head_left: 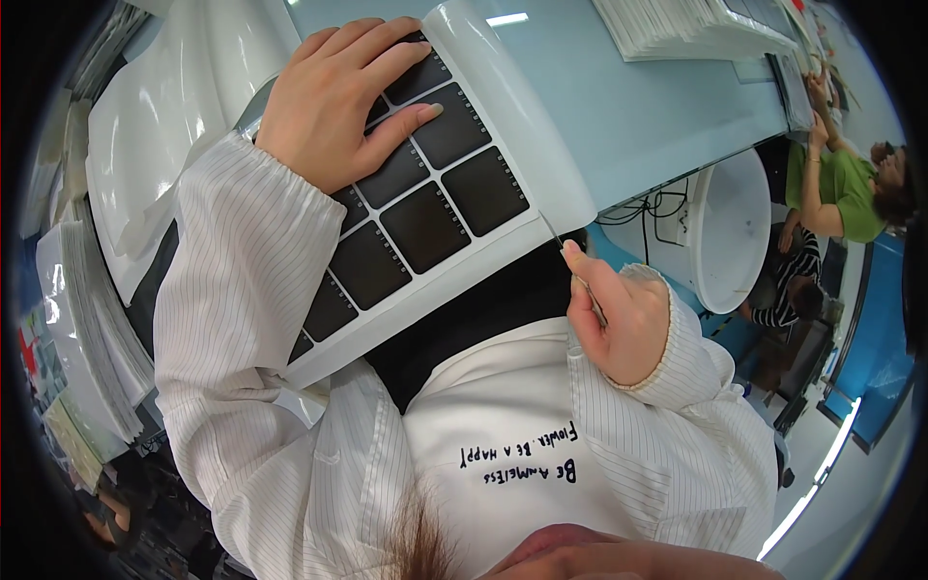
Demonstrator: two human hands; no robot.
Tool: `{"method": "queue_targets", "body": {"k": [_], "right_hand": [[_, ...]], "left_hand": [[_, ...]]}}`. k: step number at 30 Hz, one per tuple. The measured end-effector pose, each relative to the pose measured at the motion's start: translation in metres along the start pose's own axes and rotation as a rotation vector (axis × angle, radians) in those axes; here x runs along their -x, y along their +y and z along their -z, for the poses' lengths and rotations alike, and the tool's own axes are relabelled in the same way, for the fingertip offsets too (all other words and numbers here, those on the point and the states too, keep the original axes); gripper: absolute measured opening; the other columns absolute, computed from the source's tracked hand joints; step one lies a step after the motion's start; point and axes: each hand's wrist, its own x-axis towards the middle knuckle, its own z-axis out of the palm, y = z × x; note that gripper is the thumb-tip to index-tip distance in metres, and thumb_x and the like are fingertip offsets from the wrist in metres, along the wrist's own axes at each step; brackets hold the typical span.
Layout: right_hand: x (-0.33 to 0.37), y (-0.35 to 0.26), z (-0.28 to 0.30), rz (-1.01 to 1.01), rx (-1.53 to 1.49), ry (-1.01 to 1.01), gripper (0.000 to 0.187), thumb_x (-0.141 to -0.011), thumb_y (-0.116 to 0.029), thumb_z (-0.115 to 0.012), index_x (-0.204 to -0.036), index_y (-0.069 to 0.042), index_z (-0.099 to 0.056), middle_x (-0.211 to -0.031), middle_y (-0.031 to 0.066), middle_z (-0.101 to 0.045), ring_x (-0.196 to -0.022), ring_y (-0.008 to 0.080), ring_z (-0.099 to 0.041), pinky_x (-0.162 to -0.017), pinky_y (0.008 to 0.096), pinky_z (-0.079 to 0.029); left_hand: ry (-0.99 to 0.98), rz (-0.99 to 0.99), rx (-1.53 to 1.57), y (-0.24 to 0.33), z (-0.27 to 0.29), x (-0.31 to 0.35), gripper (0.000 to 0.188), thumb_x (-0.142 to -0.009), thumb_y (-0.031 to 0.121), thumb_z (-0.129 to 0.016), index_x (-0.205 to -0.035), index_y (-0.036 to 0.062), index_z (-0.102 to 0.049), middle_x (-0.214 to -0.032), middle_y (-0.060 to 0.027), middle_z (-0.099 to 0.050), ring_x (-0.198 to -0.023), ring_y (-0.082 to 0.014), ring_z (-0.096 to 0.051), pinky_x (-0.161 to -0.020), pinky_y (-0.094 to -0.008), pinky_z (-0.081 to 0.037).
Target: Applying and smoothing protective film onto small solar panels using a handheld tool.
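My left hand (338, 111) lies on a white sheet (464, 263) covered with rows of black rounded squares (483, 191). Its fingers are stretched out and apart, with the thumb resting across the squares. At the near right corner of the sheet, my right hand (626, 324) is closed on a thin pointed metal tool (552, 229). The tool's tip meets the white margin there; whether it is a knife or tweezers I cannot tell. Beyond the squares, the sheet's right margin (527, 106) is glossy and curls up.
A pale blue table (667, 116) carries a stack of white sheets (677, 29) at the far right. Black cables (646, 217) and a white bin (739, 232) are beyond its right edge. Glossy white film (164, 145) and stacked packs (92, 329) lie at left. A person in green (846, 188) sits at right.
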Motion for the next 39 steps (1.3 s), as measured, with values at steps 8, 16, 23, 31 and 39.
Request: {"method": "queue_targets", "body": {"k": [8,16,23,31,39], "right_hand": [[0.005,0.007,0.001,-0.014,-0.051,0.031,0.035,-0.080,0.006,-0.061,-0.115,0.003,-0.061,-0.052,0.0056,-0.049,-0.039,0.0181,-0.045,-0.043,0.0287,-0.035],[-0.002,0.001,0.016,0.001,-0.221,0.324,0.038,-0.086,0.005,-0.059,-0.124,0.001,-0.060,-0.059,0.0001,-0.054,-0.048,0.0051,-0.045,-0.046,0.0207,-0.035],[-0.053,0.005,0.003,0.108,-0.308,0.347,0.031,-0.095,0.001,-0.049,-0.125,0.004,-0.056,-0.080,0.0050,-0.061,-0.064,0.0077,-0.051,-0.061,0.0196,-0.042],[-0.066,0.056,-0.021,-0.138,-0.363,0.403,0.028,-0.094,-0.013,-0.062,-0.117,0.002,-0.057,-0.079,-0.0016,-0.052,-0.070,0.0051,-0.043,-0.065,0.0184,-0.036],[-0.056,0.041,-0.024,-0.305,-0.279,0.239,0.027,-0.081,-0.020,-0.079,-0.083,0.000,-0.060,-0.057,-0.0087,-0.029,-0.056,0.0029,-0.026,-0.053,0.0193,-0.024]], "left_hand": [[0.038,0.030,0.006,-0.005,-0.011,0.005,0.044,-0.088,0.038,-0.064,-0.120,0.0085,-0.060,-0.132,-0.0083,-0.057,-0.123,-0.0301,-0.051,-0.105,-0.0430,-0.039],[0.121,0.066,0.161,-0.007,-0.009,0.007,0.049,-0.090,0.044,-0.062,-0.125,0.0090,-0.059,-0.126,-0.0102,-0.061,-0.120,-0.0304,-0.054,-0.103,-0.0433,-0.042],[0.173,0.164,0.380,0.009,0.054,0.037,0.045,-0.089,0.021,-0.067,-0.127,0.0009,-0.056,-0.121,-0.0175,-0.062,-0.123,-0.0280,-0.053,-0.104,-0.0398,-0.041],[-0.240,0.669,1.238,0.118,0.096,0.167,0.034,-0.091,0.018,-0.065,-0.115,-0.0044,-0.064,-0.102,-0.0161,-0.069,-0.090,-0.0223,-0.067,-0.077,-0.0317,-0.054],[0.595,1.118,1.530,0.184,-0.013,0.228,0.048,-0.099,0.035,-0.053,-0.116,-0.0091,-0.061,-0.097,-0.0136,-0.068,-0.082,-0.0172,-0.062,-0.075,-0.0277,-0.048]]}}
